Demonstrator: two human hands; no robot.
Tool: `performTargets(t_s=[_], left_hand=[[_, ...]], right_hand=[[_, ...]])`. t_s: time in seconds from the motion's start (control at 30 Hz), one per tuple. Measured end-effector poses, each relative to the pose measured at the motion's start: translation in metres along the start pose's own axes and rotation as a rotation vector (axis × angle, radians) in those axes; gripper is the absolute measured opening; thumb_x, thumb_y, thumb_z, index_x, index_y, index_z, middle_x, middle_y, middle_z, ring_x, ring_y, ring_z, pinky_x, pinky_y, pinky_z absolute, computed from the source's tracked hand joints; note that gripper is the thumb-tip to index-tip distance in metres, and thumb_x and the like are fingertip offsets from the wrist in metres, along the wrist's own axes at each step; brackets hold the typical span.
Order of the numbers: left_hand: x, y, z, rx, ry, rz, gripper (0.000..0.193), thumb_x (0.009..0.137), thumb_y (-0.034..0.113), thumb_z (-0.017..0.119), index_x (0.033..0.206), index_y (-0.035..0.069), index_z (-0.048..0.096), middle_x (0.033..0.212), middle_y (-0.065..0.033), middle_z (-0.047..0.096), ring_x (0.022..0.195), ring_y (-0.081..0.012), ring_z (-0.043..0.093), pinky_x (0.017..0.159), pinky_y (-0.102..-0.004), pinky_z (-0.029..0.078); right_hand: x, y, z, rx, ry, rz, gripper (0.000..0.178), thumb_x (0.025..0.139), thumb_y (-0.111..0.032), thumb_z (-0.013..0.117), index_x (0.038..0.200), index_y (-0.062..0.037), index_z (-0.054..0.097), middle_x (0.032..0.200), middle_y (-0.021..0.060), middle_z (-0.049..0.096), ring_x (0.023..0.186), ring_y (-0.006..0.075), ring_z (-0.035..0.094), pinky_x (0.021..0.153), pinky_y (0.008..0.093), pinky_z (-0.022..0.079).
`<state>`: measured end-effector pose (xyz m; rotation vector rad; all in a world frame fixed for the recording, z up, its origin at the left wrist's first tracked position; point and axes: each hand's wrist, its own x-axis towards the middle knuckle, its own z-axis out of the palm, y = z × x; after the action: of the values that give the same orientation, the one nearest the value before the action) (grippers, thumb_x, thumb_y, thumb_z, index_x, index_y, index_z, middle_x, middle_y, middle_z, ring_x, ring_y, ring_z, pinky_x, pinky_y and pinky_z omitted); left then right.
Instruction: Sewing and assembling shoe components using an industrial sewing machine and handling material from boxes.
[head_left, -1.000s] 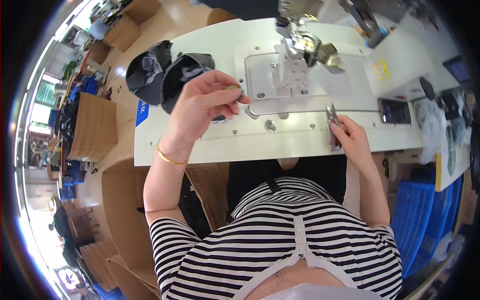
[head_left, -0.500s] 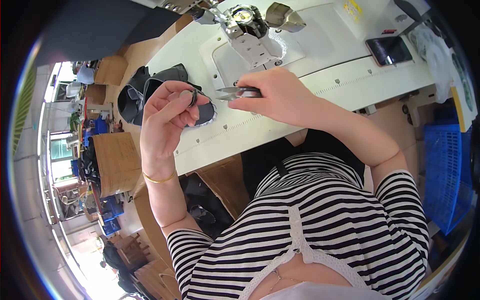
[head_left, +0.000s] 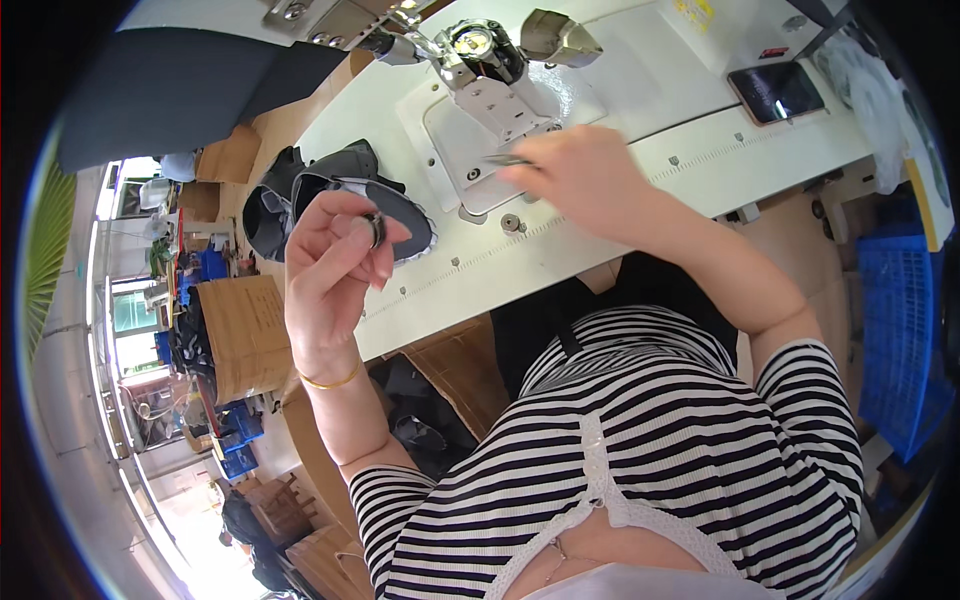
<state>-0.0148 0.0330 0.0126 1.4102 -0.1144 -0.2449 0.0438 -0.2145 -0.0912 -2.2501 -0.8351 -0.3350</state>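
Note:
Between the thumb and fingers of my left hand (head_left: 325, 275) is a small round metal bobbin case (head_left: 376, 231), held up above the table's near left part. My right hand (head_left: 585, 180) is closed around a pair of thread snips (head_left: 507, 160). Only their pointed blades show, aimed left over the machine bed; the rest is hidden in my fist, and motion smears the hand a little. Dark grey sewn fabric pieces (head_left: 405, 215) lie on the table behind my left hand. A small round metal part (head_left: 512, 224) sits near the table's front edge, below the snips.
The sewing machine head (head_left: 490, 70) stands over the white table (head_left: 690, 165) at the far middle. A phone (head_left: 775, 93) and a clear plastic bag (head_left: 868, 110) are at the far right. Blue crates (head_left: 895, 330) stand right; a cardboard box (head_left: 465, 375) with dark cloth sits below the table.
My right hand has lifted away from my left and turned, taking the snips farther over the machine bed. The small metal part on the table has come into clearer view. My left hand keeps its pinch.

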Motion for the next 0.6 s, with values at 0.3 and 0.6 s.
performTargets(t_s=[0.3,0.6], left_hand=[[0.0,-0.003,-0.007,-0.068,-0.066,0.093,0.02,0.087,0.002,0.058,0.104,-0.007,0.053,0.09,-0.0266,0.065,0.055,-0.0161,0.055,0.046,-0.0205,0.043],[0.0,-0.009,0.005,-0.043,-0.113,0.065,0.022,0.087,0.002,0.061,0.105,-0.006,0.053,0.092,-0.0265,0.065,0.059,-0.0159,0.057,0.048,-0.0216,0.046]], right_hand=[[-0.027,-0.006,-0.026,0.162,-0.018,-0.002,0.03,0.083,-0.035,0.065,0.089,-0.005,0.063,0.066,0.0085,0.06,0.058,0.0248,0.058,0.052,0.0341,0.043],[-0.001,-0.046,-0.002,0.162,0.108,-0.073,0.035,0.081,-0.04,0.066,0.081,-0.0054,0.057,0.06,0.0072,0.055,0.052,0.0262,0.057,0.046,0.0356,0.042]])
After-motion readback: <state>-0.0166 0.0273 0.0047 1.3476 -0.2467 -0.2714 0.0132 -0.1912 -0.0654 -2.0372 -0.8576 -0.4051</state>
